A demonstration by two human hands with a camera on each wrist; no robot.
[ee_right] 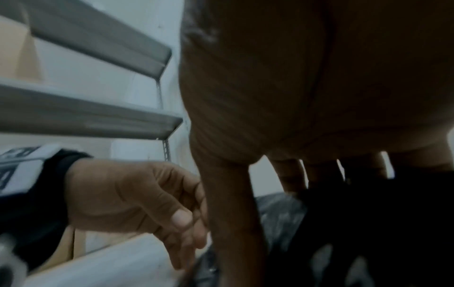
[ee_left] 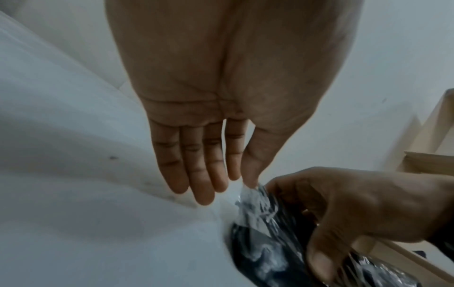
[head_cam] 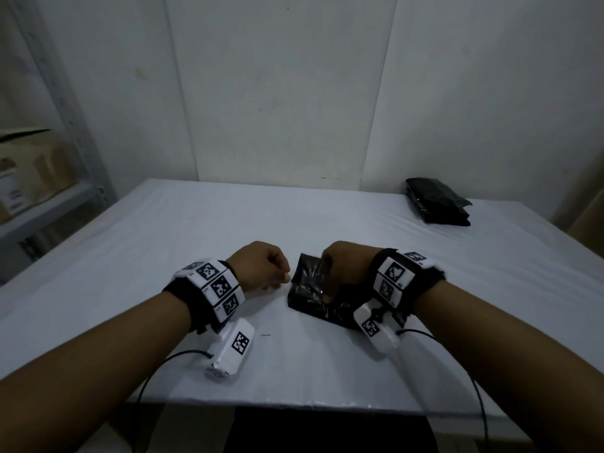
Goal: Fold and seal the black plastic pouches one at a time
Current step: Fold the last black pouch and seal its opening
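A crinkled black plastic pouch (head_cam: 309, 286) lies on the white table (head_cam: 196, 230), its far end lifted. My right hand (head_cam: 333, 273) grips that end, thumb under and fingers curled over the top; the same hand (ee_left: 356, 203) shows in the left wrist view with its thumb pressed on the pouch (ee_left: 265, 233). My left hand (head_cam: 282, 277) sits just left of the pouch. Its fingers (ee_left: 203, 174) are straight and hold nothing, and the thumb tip touches the pouch's top edge. In the right wrist view the pouch (ee_right: 282, 213) is dark and blurred under my right hand (ee_right: 265, 194).
A stack of black pouches (head_cam: 438, 201) lies at the table's far right corner. A grey metal shelf (head_cam: 81, 197) with cardboard boxes (head_cam: 29, 171) stands to the left. Cables run from both wrist cameras over the table's near edge (head_cam: 294, 405). A wall closes the back.
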